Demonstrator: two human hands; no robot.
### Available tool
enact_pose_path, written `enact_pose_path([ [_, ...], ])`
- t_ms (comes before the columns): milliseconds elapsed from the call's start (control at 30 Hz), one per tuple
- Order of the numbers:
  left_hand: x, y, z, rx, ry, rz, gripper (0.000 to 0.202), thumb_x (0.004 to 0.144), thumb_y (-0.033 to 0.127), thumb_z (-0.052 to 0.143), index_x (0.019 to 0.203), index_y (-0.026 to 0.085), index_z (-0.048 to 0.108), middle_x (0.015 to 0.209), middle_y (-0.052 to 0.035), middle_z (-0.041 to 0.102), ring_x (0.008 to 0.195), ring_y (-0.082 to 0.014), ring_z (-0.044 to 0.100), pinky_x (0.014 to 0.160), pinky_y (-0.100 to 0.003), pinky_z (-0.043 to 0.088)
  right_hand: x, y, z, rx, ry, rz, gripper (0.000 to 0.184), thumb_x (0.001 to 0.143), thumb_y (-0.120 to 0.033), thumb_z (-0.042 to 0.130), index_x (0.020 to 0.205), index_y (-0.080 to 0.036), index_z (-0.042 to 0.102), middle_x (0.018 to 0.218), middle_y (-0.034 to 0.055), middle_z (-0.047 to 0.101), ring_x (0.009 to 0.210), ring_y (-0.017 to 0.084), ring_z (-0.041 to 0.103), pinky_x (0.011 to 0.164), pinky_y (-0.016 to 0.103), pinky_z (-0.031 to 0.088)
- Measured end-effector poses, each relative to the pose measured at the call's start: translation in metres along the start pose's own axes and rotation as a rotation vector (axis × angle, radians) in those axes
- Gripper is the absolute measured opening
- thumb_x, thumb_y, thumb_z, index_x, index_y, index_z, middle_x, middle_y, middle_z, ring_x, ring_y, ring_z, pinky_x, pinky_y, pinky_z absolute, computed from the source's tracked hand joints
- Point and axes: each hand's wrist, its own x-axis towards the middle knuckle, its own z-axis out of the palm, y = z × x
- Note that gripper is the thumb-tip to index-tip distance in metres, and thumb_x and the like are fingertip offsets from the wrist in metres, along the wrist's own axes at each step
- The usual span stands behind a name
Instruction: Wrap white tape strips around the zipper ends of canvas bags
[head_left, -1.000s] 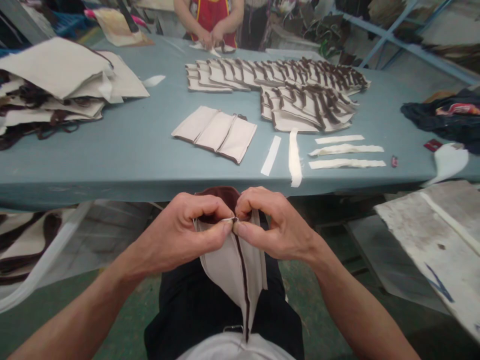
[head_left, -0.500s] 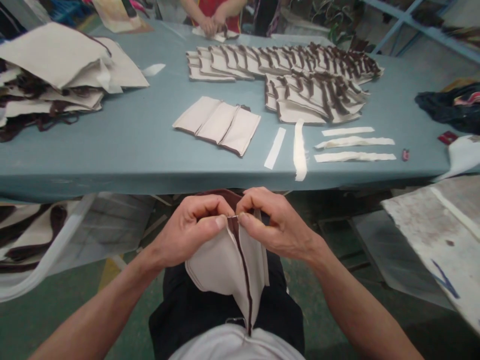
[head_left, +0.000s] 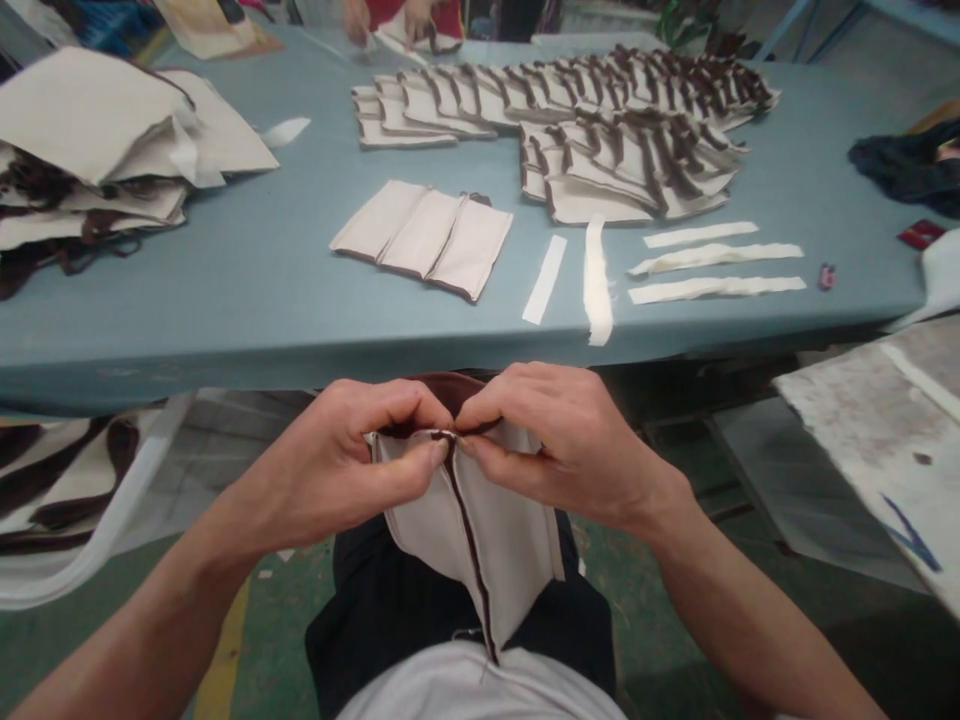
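Observation:
Over my lap hangs a cream fabric piece (head_left: 510,540) with a dark brown strip running down its middle fold. My left hand (head_left: 367,450) pinches its top edge between thumb and forefinger, just left of the brown strip. Close beside it, my right hand (head_left: 555,440) pinches the same edge on the right, the fingertips of both hands nearly touching. Ahead on the table lies a similar flat cream panel (head_left: 424,235) with two lengthwise seams and brown edging. Whatever lies between the fingertips is hidden.
The blue-green table (head_left: 225,300) carries overlapping rows of brown-edged pieces (head_left: 570,95), a fabric pile (head_left: 82,120) at left and several pale strips (head_left: 716,290). A white-rimmed bin (head_left: 142,480) stands low at left, a stained board (head_left: 885,430) at right. Another person's hand (head_left: 418,18) works across the table.
Both hands have shifted slightly left, still pinching the top edge; the fabric's upper edge is spread wider. My view has tipped down a little. The other person's hands have moved apart.

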Motion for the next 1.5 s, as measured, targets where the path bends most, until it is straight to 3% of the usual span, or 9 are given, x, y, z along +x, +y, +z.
enact_pose_path([
  [433,0.003,0.001,0.019,-0.003,0.065,-0.149,0.014,0.084,0.022,0.057,0.071,0.019,0.06,0.062,0.007,0.05,0.055,-0.0087,0.042,0.052,-0.021,0.033,-0.005,0.007,0.018,-0.055,0.026,0.117,0.015,0.091,-0.015,0.055,0.08,-0.02,0.063,0.073,0.0013,0.073,0.065,0.014,0.062,0.064,0.028,0.043],
  [633,0.003,0.006,0.009,0.15,0.112,-0.07,0.008,0.082,0.021,0.057,0.077,0.018,0.063,0.065,0.0053,0.056,0.059,-0.0108,0.048,0.055,-0.024,0.034,0.002,0.001,0.014,-0.015,0.012,0.122,0.014,0.096,-0.018,0.056,0.084,-0.02,0.064,0.077,0.0024,0.073,0.069,0.016,0.064,0.067,0.029,0.045],
  [733,0.001,0.008,0.009,0.159,0.128,-0.032,0.012,0.084,0.02,0.056,0.073,0.019,0.059,0.063,0.0057,0.053,0.056,-0.0102,0.044,0.053,-0.025,0.031,0.004,-0.001,0.01,0.107,-0.026,0.229,0.005,0.092,-0.018,0.058,0.093,-0.021,0.061,0.089,0.0025,0.076,0.074,0.015,0.067,0.07,0.027,0.047],
  [833,0.0,0.006,0.012,0.155,0.124,0.004,0.014,0.087,0.018,0.055,0.074,0.018,0.062,0.065,0.0047,0.056,0.057,-0.0103,0.047,0.054,-0.025,0.033,0.006,-0.002,0.005,0.131,-0.147,0.323,0.015,0.086,-0.02,0.063,0.1,-0.02,0.063,0.097,0.004,0.079,0.082,0.018,0.071,0.072,0.028,0.047],
  [933,-0.002,0.002,0.014,0.207,0.141,0.058,0.014,0.089,0.017,0.055,0.078,0.018,0.063,0.067,0.0041,0.059,0.058,-0.0105,0.05,0.057,-0.025,0.036,0.009,-0.001,0.004,0.011,-0.251,0.315,0.004,0.083,-0.022,0.062,0.081,-0.02,0.064,0.079,0.0015,0.076,0.07,0.017,0.065,0.064,0.028,0.037],
  [1067,-0.005,0.001,0.012,0.275,0.175,0.143,0.01,0.092,0.016,0.057,0.084,0.018,0.062,0.073,0.0039,0.063,0.06,-0.0101,0.055,0.059,-0.024,0.04,0.015,-0.001,0.004,-0.012,-0.225,0.25,0.009,0.079,-0.019,0.057,0.07,-0.019,0.059,0.064,-0.0019,0.063,0.059,0.012,0.049,0.06,0.029,0.028],
  [1200,-0.01,-0.004,0.013,0.352,0.215,0.296,0.011,0.097,0.011,0.056,0.093,0.019,0.061,0.079,0.0032,0.066,0.063,-0.0096,0.06,0.06,-0.021,0.044,0.018,-0.001,0.004,0.212,-0.205,0.296,0.008,0.075,-0.018,0.055,0.068,-0.019,0.055,0.061,-0.0051,0.05,0.057,0.01,0.04,0.059,0.027,0.027],
  [1367,-0.015,-0.018,0.02,0.469,0.304,0.539,0.018,0.097,0.002,0.057,0.103,0.018,0.062,0.086,-0.003,0.07,0.075,-0.0153,0.068,0.065,-0.025,0.052,0.013,0.005,0.013,0.854,-0.219,0.597,0.016,0.076,-0.032,0.06,0.067,-0.019,0.054,0.063,-0.0053,0.045,0.058,0.01,0.038,0.053,0.024,0.031],
  [1500,-0.017,-0.029,0.022,0.544,0.316,0.661,0.027,0.096,-0.001,0.055,0.116,0.013,0.064,0.097,-0.0105,0.076,0.085,-0.0199,0.074,0.075,-0.028,0.06,0.004,0.009,0.027,1.13,-0.173,0.743,0.021,0.077,-0.036,0.063,0.067,-0.019,0.057,0.058,-0.0058,0.045,0.053,0.01,0.036,0.048,0.023,0.028],
])
